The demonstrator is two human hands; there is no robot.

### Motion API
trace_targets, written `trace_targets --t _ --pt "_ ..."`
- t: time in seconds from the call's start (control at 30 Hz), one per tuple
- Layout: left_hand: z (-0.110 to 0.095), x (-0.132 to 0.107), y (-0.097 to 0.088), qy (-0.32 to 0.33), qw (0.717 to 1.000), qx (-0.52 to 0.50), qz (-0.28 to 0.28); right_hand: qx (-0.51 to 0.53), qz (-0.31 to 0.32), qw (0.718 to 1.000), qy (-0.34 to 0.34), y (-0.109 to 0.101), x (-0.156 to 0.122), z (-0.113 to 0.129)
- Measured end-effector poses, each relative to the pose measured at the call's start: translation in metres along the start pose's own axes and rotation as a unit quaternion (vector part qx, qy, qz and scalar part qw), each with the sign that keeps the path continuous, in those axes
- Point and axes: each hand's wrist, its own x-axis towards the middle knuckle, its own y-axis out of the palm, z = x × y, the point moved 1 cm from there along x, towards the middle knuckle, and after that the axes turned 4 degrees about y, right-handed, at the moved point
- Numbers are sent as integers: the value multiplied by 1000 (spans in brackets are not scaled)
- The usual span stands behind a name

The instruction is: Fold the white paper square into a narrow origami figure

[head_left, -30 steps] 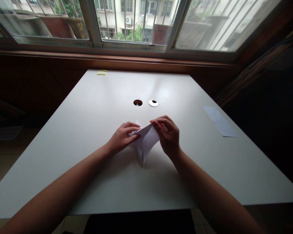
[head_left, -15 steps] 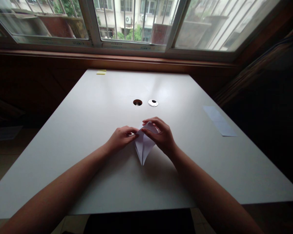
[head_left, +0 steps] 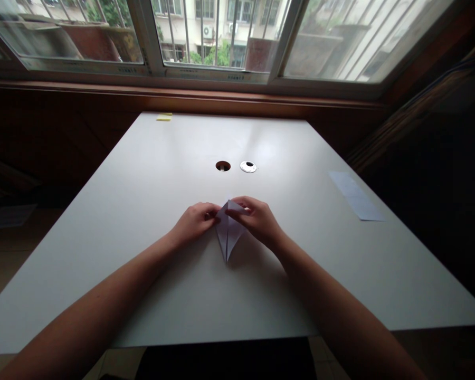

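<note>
A sheet of white paper folded into a pointed, kite-like shape [head_left: 227, 232] is held just above the table, its sharp tip towards me and a crease running down its middle. My left hand [head_left: 198, 219] pinches its left edge near the top between thumb and fingers. On the other side my right hand [head_left: 257, 215] grips the upper right part, thumb on the near face and fingers behind. The fingertips behind the paper are partly hidden.
The white table [head_left: 174, 169] has a round hole [head_left: 223, 166] with a round cover [head_left: 248, 167] beside it. A paper strip [head_left: 356, 196] lies at the right, and yellow sticky strips [head_left: 164, 117] at the far left corner. Windows [head_left: 217, 37] stand behind.
The folded paper has shifted slightly left and away from me. My right hand has moved down and left, its fingers lower behind the paper; my left hand has barely moved.
</note>
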Motion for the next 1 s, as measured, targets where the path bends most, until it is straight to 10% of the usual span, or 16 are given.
trace_targets --t 0.53,0.77,1.0 --pt "7 2 -6 -16 1000 -3 -1 14 28 999 41 -9 3 -10" --pt "8 1 -6 -12 1000 -6 -22 204 56 971 115 -10 1 -13" --pt "10 1 -10 -24 999 -13 -30 213 160 960 85 -24 5 -20"
